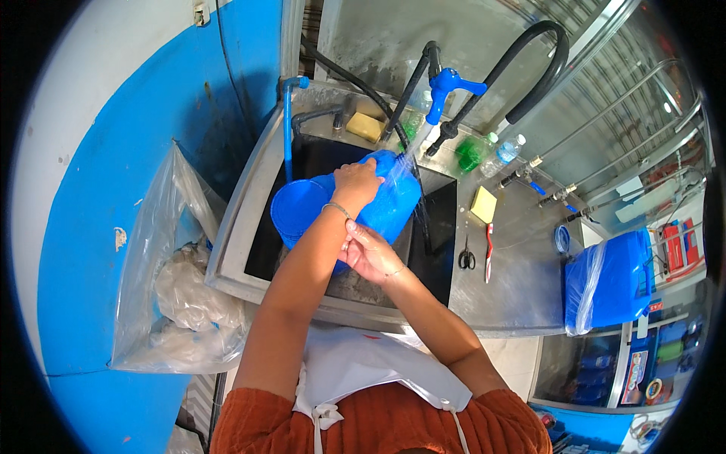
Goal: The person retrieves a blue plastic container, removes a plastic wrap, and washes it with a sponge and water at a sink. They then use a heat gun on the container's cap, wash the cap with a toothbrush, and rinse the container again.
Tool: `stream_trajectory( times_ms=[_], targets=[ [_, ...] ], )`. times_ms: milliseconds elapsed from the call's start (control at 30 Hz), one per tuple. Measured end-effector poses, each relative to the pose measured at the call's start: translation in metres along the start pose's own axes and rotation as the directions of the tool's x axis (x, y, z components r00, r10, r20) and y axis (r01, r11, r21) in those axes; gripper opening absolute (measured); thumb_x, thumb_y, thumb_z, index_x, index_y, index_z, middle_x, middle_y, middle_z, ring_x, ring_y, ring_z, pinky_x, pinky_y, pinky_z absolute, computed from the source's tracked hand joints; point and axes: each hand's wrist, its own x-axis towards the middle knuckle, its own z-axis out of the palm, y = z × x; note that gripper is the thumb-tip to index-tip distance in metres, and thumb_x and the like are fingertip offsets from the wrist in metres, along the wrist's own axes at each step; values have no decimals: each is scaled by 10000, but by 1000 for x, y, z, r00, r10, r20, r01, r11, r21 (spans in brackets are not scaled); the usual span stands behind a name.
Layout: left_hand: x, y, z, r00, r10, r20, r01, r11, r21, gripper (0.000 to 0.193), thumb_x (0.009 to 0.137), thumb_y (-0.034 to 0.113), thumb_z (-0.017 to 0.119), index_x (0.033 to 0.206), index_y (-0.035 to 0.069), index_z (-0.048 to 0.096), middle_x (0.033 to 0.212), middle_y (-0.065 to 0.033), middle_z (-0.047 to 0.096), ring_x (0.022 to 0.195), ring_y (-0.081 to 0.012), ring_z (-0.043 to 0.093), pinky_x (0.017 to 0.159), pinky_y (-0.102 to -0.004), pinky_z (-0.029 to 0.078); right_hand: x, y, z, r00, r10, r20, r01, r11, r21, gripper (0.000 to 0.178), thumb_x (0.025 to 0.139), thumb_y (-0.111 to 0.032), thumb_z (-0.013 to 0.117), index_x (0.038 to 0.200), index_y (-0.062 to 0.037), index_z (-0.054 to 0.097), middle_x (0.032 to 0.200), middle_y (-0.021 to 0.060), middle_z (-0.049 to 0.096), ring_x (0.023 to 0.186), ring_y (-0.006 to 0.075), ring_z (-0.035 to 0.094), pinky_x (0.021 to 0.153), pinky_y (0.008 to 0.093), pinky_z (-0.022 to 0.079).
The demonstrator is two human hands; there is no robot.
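Observation:
A blue plastic jug (397,208) lies tilted in the dark sink basin (261,253). Water runs from the blue-handled tap (446,94) onto its upper side. My left hand (357,185) grips the top of the jug, its fingers bent over the plastic. Under my left wrist, my right hand (369,253) is turned palm up close to the jug's near side. Its thumb and fingers look apart and partly curved, some hidden behind my left forearm; contact with the jug is unclear. A round blue container (297,210) sits left of the jug.
A yellow sponge (365,127) lies behind the basin. On the right counter are another sponge (483,204), black scissors (466,258), a red-and-white toothbrush-like stick (488,253), plastic bottles (504,155) and a blue jerrycan (609,276). A clear plastic bag (185,303) hangs at left.

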Motion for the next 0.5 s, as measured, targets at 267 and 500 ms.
stream_trajectory(
  times_ms=[267,500],
  targets=[
    [-4,-3,1,999,34,30,-32,997,-63,448,919,398,606,1175,35,542,1038,-250,678,1000,-434,646,852,-520,506,4,-13,-1,995,-85,-41,88,994,62,300,935,-199,665,1186,-56,584,1103,52,676,1001,160,649,904,328,517],
    [-7,-2,-1,999,34,25,-31,994,-103,448,920,375,606,1199,30,540,1030,-247,680,996,-425,647,850,-516,501,6,-2,-2,994,-84,-63,94,978,185,180,937,-206,665,1066,-87,624,913,-8,657,812,106,602,872,319,520]
  ],
)
